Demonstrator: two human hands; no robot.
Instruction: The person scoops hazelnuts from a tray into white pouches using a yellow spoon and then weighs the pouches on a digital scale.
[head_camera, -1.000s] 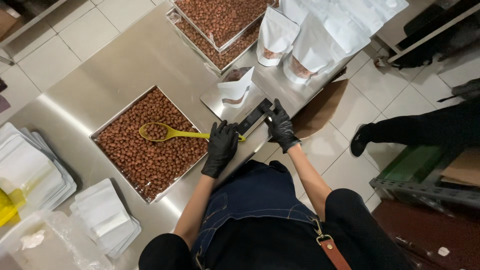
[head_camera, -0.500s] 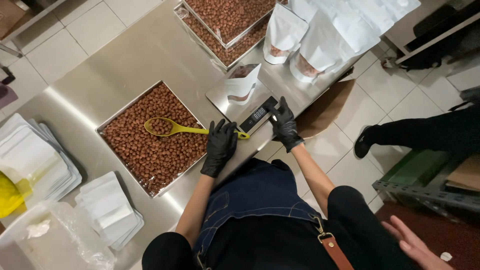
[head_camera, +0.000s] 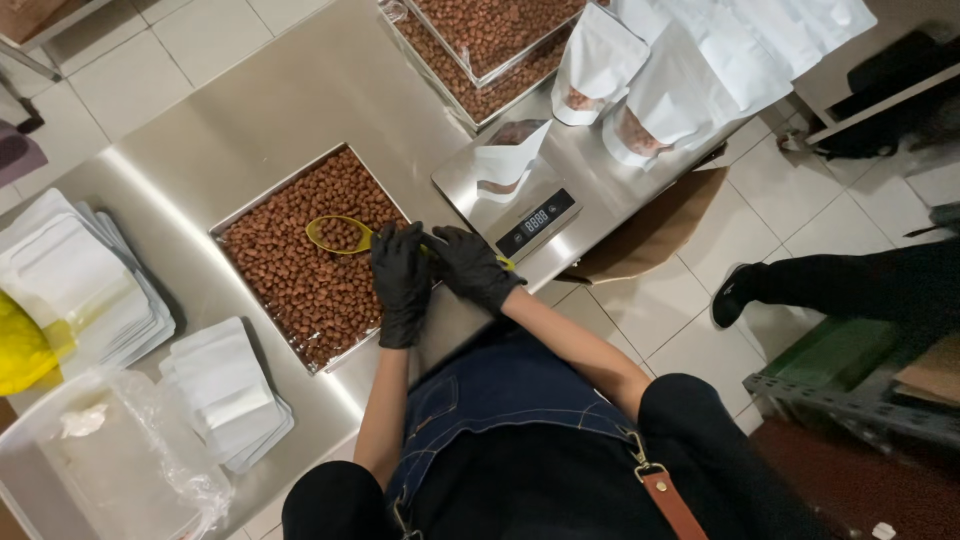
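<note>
Both my hands wear black gloves and meet over the handle of a yellow scoop. The scoop's bowl holds a few brown nuts and rests on a metal tray of nuts. My right hand lies along the handle and closes over it, and the handle's yellow tip shows behind the wrist. My left hand covers the scoop's neck at the tray's near edge; its grip is hidden. Just right stands a digital scale with an open white pouch on its plate.
Two more nut trays are stacked at the far side, beside several filled white pouches. Stacks of flat white pouches and a clear plastic bag lie at left. Another person's leg and shoe are at right.
My right hand left the scale and came left onto the scoop handle. My left hand slid forward to the scoop's neck. The view shifted closer.
</note>
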